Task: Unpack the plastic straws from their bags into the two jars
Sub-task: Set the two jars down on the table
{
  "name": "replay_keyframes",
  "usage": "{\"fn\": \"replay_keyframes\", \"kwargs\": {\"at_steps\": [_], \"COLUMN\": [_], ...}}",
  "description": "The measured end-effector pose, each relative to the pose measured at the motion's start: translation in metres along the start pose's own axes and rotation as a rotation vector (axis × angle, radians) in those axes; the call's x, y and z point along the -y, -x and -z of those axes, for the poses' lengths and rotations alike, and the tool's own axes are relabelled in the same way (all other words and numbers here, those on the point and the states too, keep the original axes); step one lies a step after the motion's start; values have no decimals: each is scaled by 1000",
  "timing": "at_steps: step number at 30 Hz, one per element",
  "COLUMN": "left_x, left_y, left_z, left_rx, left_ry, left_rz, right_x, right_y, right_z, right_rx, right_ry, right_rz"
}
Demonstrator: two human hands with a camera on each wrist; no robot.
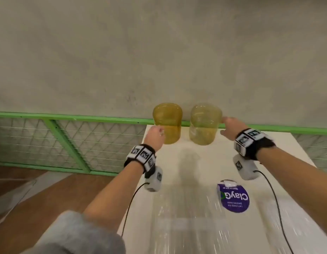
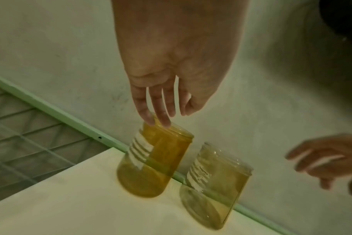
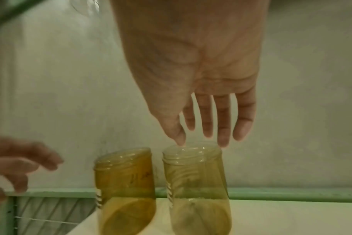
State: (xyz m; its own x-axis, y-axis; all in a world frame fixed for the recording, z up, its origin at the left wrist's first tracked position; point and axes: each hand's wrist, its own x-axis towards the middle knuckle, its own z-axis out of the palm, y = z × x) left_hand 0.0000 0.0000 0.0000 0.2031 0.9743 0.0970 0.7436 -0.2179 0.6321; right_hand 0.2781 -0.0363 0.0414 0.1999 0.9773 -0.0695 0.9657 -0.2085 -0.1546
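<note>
Two open, empty jars stand side by side at the far edge of the white table (image 1: 280, 173): an amber jar (image 1: 167, 123) on the left and a paler jar (image 1: 204, 124) on the right. My left hand (image 1: 156, 133) reaches to the amber jar (image 2: 157, 159) with straight fingers (image 2: 161, 117) at its rim. My right hand (image 1: 230, 128) hovers open by the paler jar (image 3: 195, 182), its fingertips (image 3: 223, 139) just above the mouth. Neither hand holds anything. A clear bag of straws (image 1: 186, 222) with a purple label (image 1: 234, 197) lies near me, blurred.
A green metal rail with wire mesh (image 1: 67, 140) runs behind the table, in front of a concrete wall (image 1: 159, 52). The table's left edge drops to a wooden floor (image 1: 49, 195). Black cables (image 1: 129, 202) hang from both wrist cameras.
</note>
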Motion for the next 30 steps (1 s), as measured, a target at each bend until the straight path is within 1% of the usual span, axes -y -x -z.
{"fn": "replay_keyframes", "kwargs": {"at_steps": [2,5,8,10,11,12,14,16,18,22,26,30], "left_x": [-17,-27,-9,1,3,5,5,2,-6,-33,-65,-79], "left_y": [-28,-61,-87,-95,-96,-95,-90,-82,-69,-32,18,68], "left_z": [-15,-30,-40,-46,-48,-50,-52,-54,-52,-49,-53,-62], "left_rx": [62,103,147,184,170,127,54,33,34,27,39,87], "left_ry": [-118,-322,-379,-367,-359,-354,-351,-335,-315,-267,-249,-227], "left_rz": [-12,-43,64,89,73,52,46,39,-7,-101,-153,-178], "right_x": [2,4,-4,-6,-6,-6,-4,-4,-6,-15,-27,-44], "right_y": [-27,-59,-76,-82,-83,-84,-81,-71,-52,3,63,115], "right_z": [-8,-27,-51,-65,-68,-69,-68,-65,-61,-53,-44,-40], "right_rx": [5,80,138,98,55,6,-34,-32,-37,-79,-89,-68], "right_ry": [-58,-72,-59,-93,-109,-126,-138,-123,-108,-137,-145,-124], "right_rz": [-24,28,54,73,87,101,105,119,133,126,49,-11]}}
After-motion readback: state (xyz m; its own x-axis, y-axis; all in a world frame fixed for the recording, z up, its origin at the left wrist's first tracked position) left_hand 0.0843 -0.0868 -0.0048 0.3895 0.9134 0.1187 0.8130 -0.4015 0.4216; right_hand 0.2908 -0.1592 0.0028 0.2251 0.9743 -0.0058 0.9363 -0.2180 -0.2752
